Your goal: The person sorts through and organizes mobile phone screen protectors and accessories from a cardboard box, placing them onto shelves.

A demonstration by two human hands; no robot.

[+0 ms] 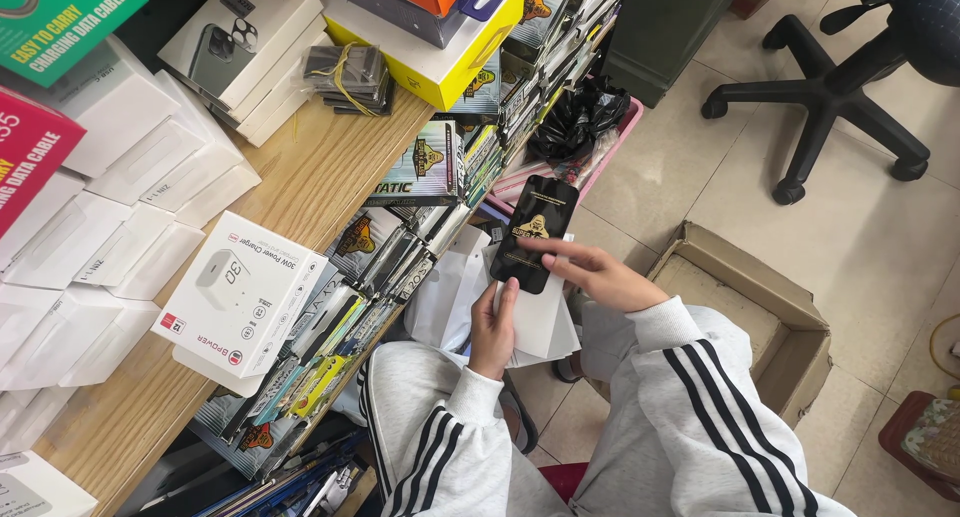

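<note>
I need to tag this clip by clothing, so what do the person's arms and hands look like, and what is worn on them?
Both arms are in long light-grey sweatshirt sleeves with ribbed cuffs at the wrists. Dark stripes run lengthwise down each sleeve, three showing on the right. The left hand and right hand are bare: no gloves, rings or watch show.
</note>
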